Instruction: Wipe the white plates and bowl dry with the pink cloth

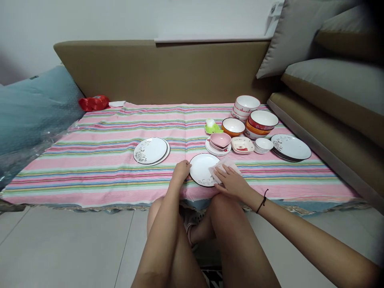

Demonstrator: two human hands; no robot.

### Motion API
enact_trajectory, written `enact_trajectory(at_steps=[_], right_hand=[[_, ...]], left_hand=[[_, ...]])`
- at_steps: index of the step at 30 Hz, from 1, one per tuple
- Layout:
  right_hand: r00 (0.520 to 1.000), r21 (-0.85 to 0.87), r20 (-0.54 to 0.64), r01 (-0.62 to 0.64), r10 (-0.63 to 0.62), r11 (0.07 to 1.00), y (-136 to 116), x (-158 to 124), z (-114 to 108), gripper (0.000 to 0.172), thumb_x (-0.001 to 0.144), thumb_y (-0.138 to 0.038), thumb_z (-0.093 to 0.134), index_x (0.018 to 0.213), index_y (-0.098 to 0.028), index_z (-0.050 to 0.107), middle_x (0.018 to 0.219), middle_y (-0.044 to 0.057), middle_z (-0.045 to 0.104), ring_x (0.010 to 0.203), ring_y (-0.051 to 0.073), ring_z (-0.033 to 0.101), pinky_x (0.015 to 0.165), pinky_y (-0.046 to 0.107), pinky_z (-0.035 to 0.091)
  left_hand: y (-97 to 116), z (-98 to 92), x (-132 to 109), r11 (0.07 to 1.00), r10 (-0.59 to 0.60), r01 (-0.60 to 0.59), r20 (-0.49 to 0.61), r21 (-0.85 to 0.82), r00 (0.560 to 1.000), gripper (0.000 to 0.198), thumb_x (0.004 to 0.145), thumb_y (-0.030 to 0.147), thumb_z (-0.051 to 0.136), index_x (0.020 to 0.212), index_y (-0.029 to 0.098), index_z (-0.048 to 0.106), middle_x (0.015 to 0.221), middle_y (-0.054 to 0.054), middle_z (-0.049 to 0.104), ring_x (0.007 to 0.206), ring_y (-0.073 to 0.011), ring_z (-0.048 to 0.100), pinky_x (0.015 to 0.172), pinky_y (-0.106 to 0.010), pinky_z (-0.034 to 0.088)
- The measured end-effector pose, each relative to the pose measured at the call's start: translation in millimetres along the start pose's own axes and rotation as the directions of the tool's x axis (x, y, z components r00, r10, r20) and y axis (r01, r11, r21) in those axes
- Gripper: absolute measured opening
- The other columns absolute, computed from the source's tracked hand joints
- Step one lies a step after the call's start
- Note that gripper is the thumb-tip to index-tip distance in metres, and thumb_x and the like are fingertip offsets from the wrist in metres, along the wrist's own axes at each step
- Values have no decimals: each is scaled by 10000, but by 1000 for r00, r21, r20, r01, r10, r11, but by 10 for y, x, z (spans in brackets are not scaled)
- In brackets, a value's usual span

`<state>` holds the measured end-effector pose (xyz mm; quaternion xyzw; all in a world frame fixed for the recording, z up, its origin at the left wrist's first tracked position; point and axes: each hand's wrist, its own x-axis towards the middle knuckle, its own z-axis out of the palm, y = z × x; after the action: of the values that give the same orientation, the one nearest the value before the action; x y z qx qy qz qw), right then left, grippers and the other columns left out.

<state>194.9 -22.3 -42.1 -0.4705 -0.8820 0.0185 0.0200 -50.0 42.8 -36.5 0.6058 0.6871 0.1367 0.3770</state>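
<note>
The round white ceramic-looking plate with a dark rim (200, 166) lies on the pink striped fabric cover (99, 160), between both grips; the left hand (181, 172) pinches its nine o'clock edge; the right hand (232, 182), fingers spread, presses a thin pale cloth (229, 161) toward three o'clock.

Stretches wide as a pink striped cloth (105, 188). Carries at far left a red bundle (94, 103) and a white item (117, 104); left of centre, two stacked plates (151, 151). Bears on the right two bowl stacks (261, 125), an orange bowl (233, 127), a green dish (213, 129), saucers (208, 146) under pink bowls (220, 139), a squarish dish (242, 144), small white dishes (263, 145) and a plate pile (291, 147). Has a round plate (201, 168) near the front edge.
</note>
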Motion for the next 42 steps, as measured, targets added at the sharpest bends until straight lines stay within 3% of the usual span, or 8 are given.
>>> enact_trajectory(at_steps=[6,14,18,22,27,31,37,42], right_hand=[[999,49,-32,-20,22,999,17,408,153,646,989,-457,421,1493,-53,421,1516,174,445,1428,404,333,1133,567,340],[997,143,-40,75,-70,987,-295,825,205,616,1015,-446,392,1508,-76,401,1558,168,381,1465,386,274,1174,567,284],[982,220,-33,187,-184,957,-372,666,159,569,1008,-397,424,1507,-124,418,1550,123,410,1459,377,288,1168,565,311],[971,266,-31,236,-236,935,-380,313,79,571,1002,-399,441,1523,-169,398,1557,65,411,1457,368,294,1171,541,323],[975,194,-53,220,-214,956,-271,-104,-25,566,1014,-369,426,1555,-236,328,1559,53,411,1449,311,336,1159,502,347],[994,85,-22,109,-107,990,-151,-167,-31,521,1034,-387,364,1533,-238,378,1529,82,453,1422,321,387,1136,534,349],[991,8,39,-131,131,991,-135,257,26,582,1027,-437,362,1484,-87,446,1539,164,413,1416,388,373,1129,543,343],[998,74,6,-56,56,996,-237,705,80,581,1042,-400,329,1502,-54,401,1567,170,358,1448,370,321,1159,533,298]], left_hand=[[13,-10,-16,999,19,-19,1,-36,1000,226,941,249,444,1000,150,638,685,-54,719,495,-150,642,574,-240,495],[-35,-25,38,997,-15,19,52,-70,999,447,1010,343,283,1045,114,665,708,-105,740,592,-190,696,630,-271,533],[-37,-19,69,997,-30,35,74,-71,997,488,1012,352,242,1044,102,660,699,-114,735,567,-193,693,599,-275,533],[-22,0,61,998,-36,40,79,-48,996,339,952,266,367,1041,105,652,689,-108,731,527,-195,679,559,-273,523],[18,-8,18,1000,-24,24,29,3,999,263,912,198,425,1008,130,659,716,-96,739,556,-185,677,612,-273,525],[31,-19,2,999,-6,6,12,33,1000,249,917,187,432,987,144,667,678,-74,727,566,-177,670,636,-270,522],[16,-21,7,998,29,-29,-5,60,1000,259,935,223,440,993,143,680,684,-72,729,605,-181,679,680,-280,528],[-1,-29,26,996,51,-47,-47,78,998,261,939,247,471,943,142,710,816,-111,762,738,-201,711,769,-296,528]])
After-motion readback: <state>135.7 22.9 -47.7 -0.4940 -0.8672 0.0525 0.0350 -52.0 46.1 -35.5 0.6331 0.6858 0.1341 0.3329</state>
